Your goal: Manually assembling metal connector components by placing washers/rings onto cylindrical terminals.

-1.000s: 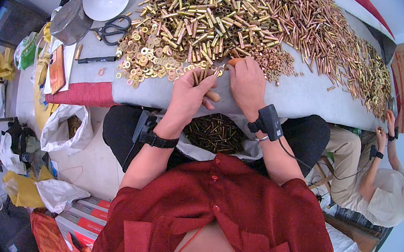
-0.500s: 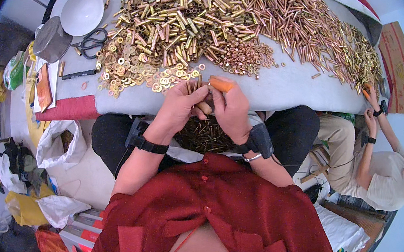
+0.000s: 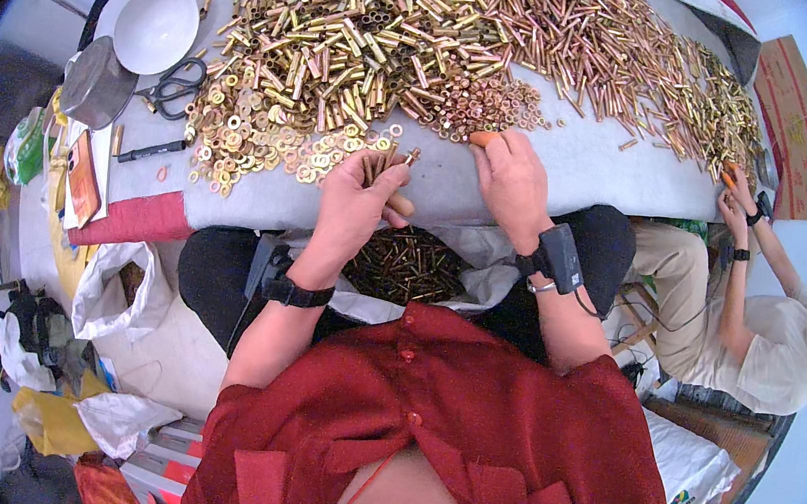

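My left hand (image 3: 360,196) is closed around a few slim metal bolts (image 3: 389,162), their ends sticking up past the thumb. One of its fingers wears a tan finger cover (image 3: 401,205). My right hand (image 3: 512,190) reaches to the near edge of a heap of small coppery nuts (image 3: 487,101), its fingers drawn together. An orange cover (image 3: 483,138) sits on one fingertip; whatever those fingers pinch is hidden. Beside the left hand lie flat brass-coloured washers (image 3: 266,139). Behind them spreads a large pile of metal sleeves (image 3: 360,35).
An open white sack (image 3: 510,290) holding dark bolts (image 3: 407,265) is between my knees. Scissors (image 3: 179,88), a black marker (image 3: 152,151), a white bowl (image 3: 156,28) and a phone (image 3: 84,178) lie at the left. A co-worker (image 3: 765,342) works at the right.
My right hand has parted from the left and moved right and forward to the nuts. The left hand stays nearly in place, still holding the bolts. The sack's contents show more.
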The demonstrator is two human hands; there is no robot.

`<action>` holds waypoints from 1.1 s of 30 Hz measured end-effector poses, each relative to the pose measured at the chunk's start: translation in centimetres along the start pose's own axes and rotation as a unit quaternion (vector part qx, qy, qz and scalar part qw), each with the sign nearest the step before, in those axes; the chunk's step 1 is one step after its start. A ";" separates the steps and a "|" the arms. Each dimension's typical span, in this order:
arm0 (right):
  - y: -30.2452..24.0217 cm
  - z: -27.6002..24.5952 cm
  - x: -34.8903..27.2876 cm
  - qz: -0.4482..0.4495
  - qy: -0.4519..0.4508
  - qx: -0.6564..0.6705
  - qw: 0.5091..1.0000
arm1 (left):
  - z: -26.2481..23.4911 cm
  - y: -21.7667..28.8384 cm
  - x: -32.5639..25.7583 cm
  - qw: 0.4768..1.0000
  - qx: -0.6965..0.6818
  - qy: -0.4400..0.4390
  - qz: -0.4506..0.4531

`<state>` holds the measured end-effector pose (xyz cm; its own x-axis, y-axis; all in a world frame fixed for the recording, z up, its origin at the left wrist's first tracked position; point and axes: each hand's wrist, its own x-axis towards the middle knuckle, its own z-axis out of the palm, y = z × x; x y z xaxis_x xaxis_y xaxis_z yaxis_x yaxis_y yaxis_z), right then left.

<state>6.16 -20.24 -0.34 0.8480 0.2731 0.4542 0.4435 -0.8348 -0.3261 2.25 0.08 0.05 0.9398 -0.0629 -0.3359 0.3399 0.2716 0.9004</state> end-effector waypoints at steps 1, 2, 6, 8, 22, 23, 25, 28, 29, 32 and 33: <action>0.0 0.0 0.1 -0.005 -0.005 -0.006 1.000 | 0.0 0.0 0.0 1.000 -0.002 0.005 -0.002; 0.0 -0.1 0.1 -0.007 -0.007 -0.004 1.000 | 0.1 0.1 0.0 1.000 -0.003 0.008 -0.002; -1.9 -0.1 -0.5 0.116 0.026 0.134 0.984 | -0.2 -0.3 0.1 1.000 0.024 0.000 -0.001; -3.2 0.2 -0.8 0.207 0.012 0.230 0.951 | -0.2 -0.4 0.1 1.000 0.028 -0.005 0.005; -5.3 -0.3 -1.4 0.256 -0.002 0.454 0.853 | 0.3 -0.2 -0.4 0.997 0.057 -0.044 -0.022; -5.2 -0.3 -1.3 0.255 -0.003 0.455 0.853 | 0.4 -0.2 -0.4 0.997 0.053 -0.049 -0.022; -5.4 -0.4 -1.4 0.231 -0.029 0.452 0.861 | 0.4 -0.3 -0.4 0.997 0.052 -0.052 -0.023; -5.2 -0.5 -1.5 0.223 -0.028 0.451 0.864 | 0.6 0.0 -0.5 0.997 0.051 -0.057 -0.032; -5.0 -0.6 -1.6 0.223 -0.029 0.452 0.863 | 0.6 0.2 -0.6 0.996 0.051 -0.059 -0.040; -4.7 -0.8 -1.4 0.223 -0.059 0.454 0.861 | 0.6 -0.2 -0.6 0.994 0.090 -0.058 -0.014; -4.6 -1.1 -0.9 0.217 -0.078 0.444 0.866 | 0.6 -0.2 -0.6 0.994 0.089 -0.059 -0.016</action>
<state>3.00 -17.15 1.72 0.9887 0.1458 0.0346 0.0633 -0.1974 -0.9783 1.60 -0.56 0.22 0.9226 -0.1842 -0.3388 0.3597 0.0940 0.9283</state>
